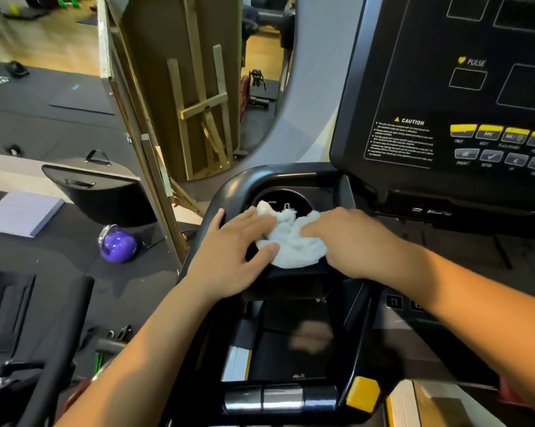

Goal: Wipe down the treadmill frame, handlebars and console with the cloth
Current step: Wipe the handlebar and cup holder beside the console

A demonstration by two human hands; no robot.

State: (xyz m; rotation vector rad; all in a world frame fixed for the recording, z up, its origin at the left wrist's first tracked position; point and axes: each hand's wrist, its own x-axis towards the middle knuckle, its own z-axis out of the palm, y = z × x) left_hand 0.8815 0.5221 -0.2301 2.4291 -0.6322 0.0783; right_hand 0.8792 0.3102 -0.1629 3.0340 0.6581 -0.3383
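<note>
On cup holder [290,195] rim, cloth [292,246] bunched; left hand [229,252] fingers [253,222] straight against its edge; right hand [355,241] fingers [317,229] flat atop.

A white cloth [293,241] lies bunched up on the black treadmill frame [244,180], right at the edge of a round cup hole [278,197]. The left hand [229,257] lies flat on the frame, and its fingers [253,220] and thumb touch the left side of the cloth. The right hand [349,241] presses down on the right side of the cloth. The dark console [429,87] stands up on the right, with yellow buttons [487,131] and the word PULSE. A shiny purple kettlebell [118,245] sits on the black floor [75,124] to the left.
</note>
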